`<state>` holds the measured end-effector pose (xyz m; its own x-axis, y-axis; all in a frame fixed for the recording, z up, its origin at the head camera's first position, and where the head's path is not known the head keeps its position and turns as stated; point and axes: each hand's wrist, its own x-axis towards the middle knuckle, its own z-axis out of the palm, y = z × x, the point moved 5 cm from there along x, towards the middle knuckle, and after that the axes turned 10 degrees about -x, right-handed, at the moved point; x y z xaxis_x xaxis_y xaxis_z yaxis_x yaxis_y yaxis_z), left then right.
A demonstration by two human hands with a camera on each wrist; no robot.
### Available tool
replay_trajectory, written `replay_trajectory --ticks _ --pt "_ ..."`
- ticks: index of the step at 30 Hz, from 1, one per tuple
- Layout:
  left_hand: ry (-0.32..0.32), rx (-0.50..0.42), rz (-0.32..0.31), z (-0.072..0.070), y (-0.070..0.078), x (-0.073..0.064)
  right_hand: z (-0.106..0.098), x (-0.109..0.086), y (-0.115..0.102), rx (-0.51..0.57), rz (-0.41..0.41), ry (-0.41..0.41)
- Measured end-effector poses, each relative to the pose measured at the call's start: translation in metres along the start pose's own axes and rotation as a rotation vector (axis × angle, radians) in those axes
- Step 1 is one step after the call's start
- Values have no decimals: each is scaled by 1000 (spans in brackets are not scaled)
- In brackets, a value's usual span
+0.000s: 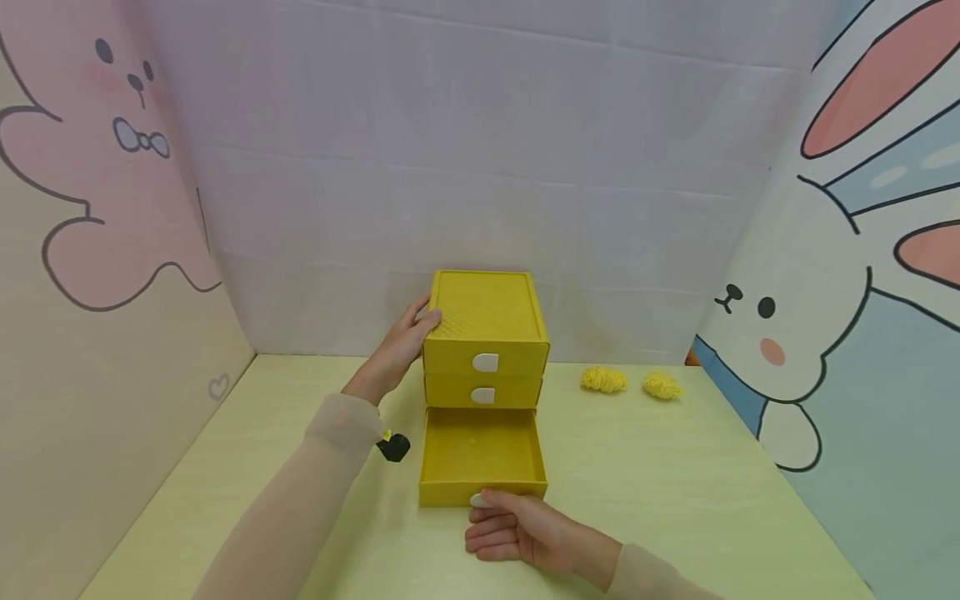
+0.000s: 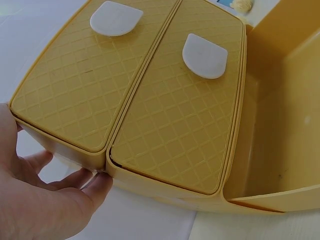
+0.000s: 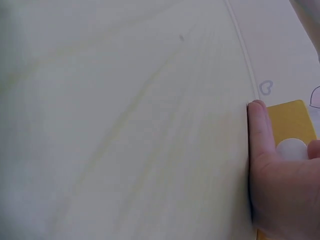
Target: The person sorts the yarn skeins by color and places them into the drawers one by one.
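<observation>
A yellow cabinet (image 1: 487, 304) with three stacked drawers and white tab handles stands in the middle of the table. Its bottom drawer (image 1: 482, 450) is pulled out, and the inside looks bare. My left hand (image 1: 395, 354) holds the cabinet at its upper left, thumb over the top edge and fingers against the side wall, as the left wrist view also shows. At the front of the bottom drawer, my right hand (image 1: 536, 533) pinches the white handle (image 1: 477, 501), thumb on top. The upper drawer (image 1: 450, 358) and middle drawer (image 1: 450, 390) are closed.
Two bundles of yellow cord, one nearer (image 1: 603, 380) and one farther right (image 1: 662, 385), lie right of the cabinet near the back wall (image 1: 480, 150). A small black object (image 1: 393, 447) shows beside the left cuff. Cartoon-printed walls bound both sides.
</observation>
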<state>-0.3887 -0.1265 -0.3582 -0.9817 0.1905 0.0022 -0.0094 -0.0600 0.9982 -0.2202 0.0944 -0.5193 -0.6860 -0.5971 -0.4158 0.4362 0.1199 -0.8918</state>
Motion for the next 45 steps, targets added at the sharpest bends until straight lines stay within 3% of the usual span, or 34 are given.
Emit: replay_trajectory --ticks 13,17,21,27,37,45 --pt "6 3 -12 -2 -1 -2 -7 -14 5 6 74 -125" --pt "3 1 -20 -2 -2 0 -20 -27 5 4 75 -204" --pt "1 5 -19 -3 -2 1 -40 -41 -1 -65 52 -248" --pt "2 4 -13 -3 -1 0 -85 -56 -18 -250 -1 -216" --pt "2 -1 3 -2 1 -1 -158 -67 -54 -700 -55 -4" --pt "-7 -9 6 -1 -3 -1 -188 -62 -79 -1114 -237 120"
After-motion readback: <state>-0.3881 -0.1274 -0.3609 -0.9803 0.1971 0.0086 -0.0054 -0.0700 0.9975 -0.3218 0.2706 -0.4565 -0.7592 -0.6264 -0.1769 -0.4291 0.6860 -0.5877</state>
